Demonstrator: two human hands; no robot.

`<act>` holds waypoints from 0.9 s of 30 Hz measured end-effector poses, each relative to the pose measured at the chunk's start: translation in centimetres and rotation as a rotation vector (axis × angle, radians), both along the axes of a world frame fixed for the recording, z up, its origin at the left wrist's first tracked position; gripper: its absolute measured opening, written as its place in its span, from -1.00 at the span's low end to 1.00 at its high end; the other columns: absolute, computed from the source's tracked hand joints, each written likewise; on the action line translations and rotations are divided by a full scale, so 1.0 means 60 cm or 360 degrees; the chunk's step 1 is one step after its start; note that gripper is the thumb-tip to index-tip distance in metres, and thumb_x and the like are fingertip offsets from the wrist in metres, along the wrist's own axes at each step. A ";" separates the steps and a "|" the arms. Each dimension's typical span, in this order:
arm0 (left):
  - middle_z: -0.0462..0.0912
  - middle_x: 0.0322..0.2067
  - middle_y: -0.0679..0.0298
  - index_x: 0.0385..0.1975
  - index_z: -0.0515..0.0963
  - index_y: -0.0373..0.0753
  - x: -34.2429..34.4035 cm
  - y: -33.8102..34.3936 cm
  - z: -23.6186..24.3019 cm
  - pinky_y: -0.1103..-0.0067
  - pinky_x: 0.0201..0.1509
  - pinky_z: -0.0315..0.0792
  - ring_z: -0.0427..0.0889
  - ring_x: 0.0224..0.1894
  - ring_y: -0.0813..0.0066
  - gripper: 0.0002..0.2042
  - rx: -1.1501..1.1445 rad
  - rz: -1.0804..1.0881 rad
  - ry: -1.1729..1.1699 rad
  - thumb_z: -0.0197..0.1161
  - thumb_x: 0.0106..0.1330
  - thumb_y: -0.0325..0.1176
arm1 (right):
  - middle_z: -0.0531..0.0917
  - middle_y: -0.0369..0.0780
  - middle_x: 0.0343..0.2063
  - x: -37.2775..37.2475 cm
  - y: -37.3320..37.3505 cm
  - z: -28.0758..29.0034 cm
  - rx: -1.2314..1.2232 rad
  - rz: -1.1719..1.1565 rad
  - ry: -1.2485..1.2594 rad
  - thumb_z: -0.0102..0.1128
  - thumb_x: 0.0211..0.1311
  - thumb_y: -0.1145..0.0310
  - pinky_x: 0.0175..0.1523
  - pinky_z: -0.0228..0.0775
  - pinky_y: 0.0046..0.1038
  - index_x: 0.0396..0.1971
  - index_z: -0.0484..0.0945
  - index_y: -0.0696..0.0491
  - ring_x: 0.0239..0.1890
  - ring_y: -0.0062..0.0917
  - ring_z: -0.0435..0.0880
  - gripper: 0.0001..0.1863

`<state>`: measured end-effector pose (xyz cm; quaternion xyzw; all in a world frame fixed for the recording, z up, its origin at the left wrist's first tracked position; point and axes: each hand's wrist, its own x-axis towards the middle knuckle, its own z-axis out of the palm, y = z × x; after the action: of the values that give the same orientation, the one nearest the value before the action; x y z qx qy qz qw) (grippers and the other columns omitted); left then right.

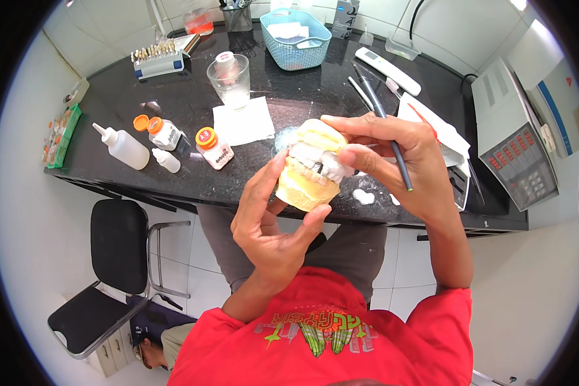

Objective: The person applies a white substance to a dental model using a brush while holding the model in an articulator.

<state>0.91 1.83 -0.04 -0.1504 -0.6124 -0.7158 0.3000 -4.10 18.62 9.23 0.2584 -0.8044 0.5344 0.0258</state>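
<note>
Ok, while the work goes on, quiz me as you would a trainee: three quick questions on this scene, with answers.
1. True or false: the left hand and the right hand both touch the dental model.
2. Where is the dark pen-like tool? A: in the left hand. B: in the right hand. C: in neither hand.
3. Fill in: on the counter, between the glass and the dental model, lies a ____.

Key: 1. True, the left hand holds the lower part and the right hand the upper. 2. B. 3. White sheet.
</note>
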 end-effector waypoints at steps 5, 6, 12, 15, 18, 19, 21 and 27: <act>0.42 0.11 0.00 0.17 0.39 -0.38 0.002 0.003 0.000 0.41 0.11 0.59 0.48 0.16 0.24 -0.32 0.0021 -0.0014 -0.0023 0.51 -0.04 -0.58 | 0.70 -0.21 -0.33 0.001 0.003 -0.004 -0.0031 -0.0003 0.0068 0.31 0.21 0.39 -0.25 0.47 -0.66 -0.02 0.61 0.19 -0.32 -0.70 0.62 -0.65; 0.42 0.11 0.00 0.17 0.39 -0.38 0.002 0.004 -0.001 0.41 0.11 0.59 0.48 0.16 0.24 -0.32 0.0019 -0.0015 -0.0023 0.51 -0.04 -0.58 | 0.70 -0.21 -0.33 0.002 0.003 -0.002 -0.0034 -0.0004 0.0069 0.31 0.21 0.39 -0.25 0.47 -0.66 -0.02 0.61 0.19 -0.32 -0.70 0.62 -0.65; 0.42 0.12 0.01 0.17 0.39 -0.37 0.003 0.008 -0.002 0.42 0.10 0.59 0.48 0.16 0.24 -0.31 -0.0017 0.0024 0.0026 0.52 -0.06 -0.57 | 0.69 -0.20 -0.31 0.006 0.009 -0.001 -0.0005 0.0012 0.0110 0.29 0.23 0.38 -0.21 0.47 -0.64 -0.01 0.60 0.19 -0.29 -0.68 0.62 -0.65; 0.42 0.12 0.01 0.17 0.39 -0.37 0.005 0.008 -0.002 0.42 0.09 0.59 0.48 0.16 0.24 -0.30 -0.0038 0.0063 0.0053 0.54 -0.06 -0.55 | 0.69 -0.19 -0.28 0.009 0.010 0.003 0.0000 0.0043 0.0078 0.27 0.25 0.39 -0.18 0.47 -0.63 0.01 0.59 0.20 -0.26 -0.67 0.62 -0.65; 0.42 0.12 0.01 0.17 0.39 -0.38 0.007 0.006 0.000 0.43 0.09 0.59 0.49 0.16 0.23 -0.29 -0.0086 0.0064 0.0105 0.55 -0.07 -0.54 | 0.68 -0.19 -0.26 0.012 0.012 0.001 -0.0029 0.0044 0.0065 0.25 0.25 0.40 -0.17 0.47 -0.63 0.02 0.58 0.20 -0.25 -0.67 0.61 -0.65; 0.41 0.14 0.02 0.18 0.37 -0.39 0.011 0.006 -0.001 0.40 0.14 0.55 0.46 0.19 0.23 -0.28 -0.0107 0.0052 0.0078 0.55 -0.04 -0.48 | 0.68 -0.19 -0.25 0.012 0.012 0.001 -0.0027 0.0042 0.0049 0.25 0.25 0.41 -0.17 0.46 -0.63 0.02 0.58 0.20 -0.25 -0.67 0.60 -0.65; 0.39 0.15 0.04 0.19 0.34 -0.39 0.013 0.006 0.001 0.38 0.19 0.51 0.42 0.22 0.22 -0.28 -0.0128 0.0045 0.0052 0.55 -0.01 -0.43 | 0.68 -0.19 -0.24 0.012 0.013 0.001 -0.0025 0.0045 0.0034 0.25 0.25 0.42 -0.16 0.46 -0.63 0.03 0.57 0.21 -0.25 -0.67 0.60 -0.64; 0.38 0.16 0.02 0.20 0.34 -0.39 0.016 0.002 0.000 0.37 0.19 0.52 0.43 0.21 0.19 -0.26 -0.0359 0.0187 0.0154 0.55 -0.04 -0.48 | 0.72 -0.17 -0.26 0.011 0.015 -0.007 -0.0068 0.0047 0.0160 0.29 0.24 0.34 -0.32 0.45 -0.64 -0.01 0.62 0.13 -0.29 -0.65 0.65 -0.66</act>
<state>1.90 1.95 -0.04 -0.1814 -0.6815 -0.6156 0.3519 -3.45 19.52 8.80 0.2962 -0.7865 0.5381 0.0639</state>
